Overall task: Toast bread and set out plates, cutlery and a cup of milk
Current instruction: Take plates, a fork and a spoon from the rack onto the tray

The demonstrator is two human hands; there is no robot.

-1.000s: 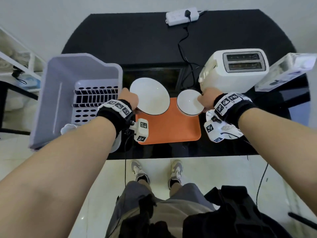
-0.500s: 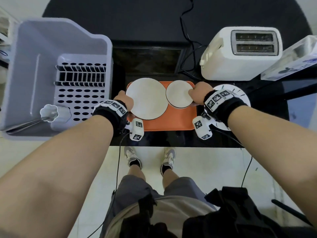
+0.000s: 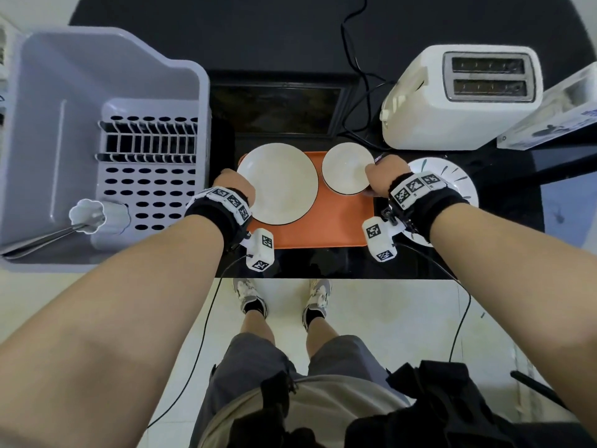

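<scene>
**Two plates on the orange mat**

We see the large plate (image 3: pixel 277 184) lying flat on the left part of the orange mat (image 3: pixel 323 227), its left rim running past the mat's edge. The small plate (image 3: pixel 347 168) lies flat just beside it on the right, at the mat's far right corner; the two rims are close, though we cannot tell whether they touch. Both are round, so neither has a long axis. The mat itself runs longest left to right, along the near edge of the table.

Our left hand (image 3: pixel 234 185) is curled over the large plate's left rim, and our right hand (image 3: pixel 384 174) is curled over the small plate's right rim — fingers are hidden, so we cannot tell how firm either grip is. Both wrists wear black bands with printed markers.

Further out, a patterned plate (image 3: pixel 452 169) sits under the right wrist, off the mat. The white toaster (image 3: pixel 452 101) stands behind it, its two slots running left to right, open and facing up. A grey dish rack (image 3: pixel 80 92) fills the left side, with a small cup (image 3: pixel 89 216) holding cutlery handles at its near end.

All of this rests on a glossy black table (image 3: pixel 290 37) — beyond its near edge lies a pale tiled floor (image 3: pixel 387 312).
</scene>
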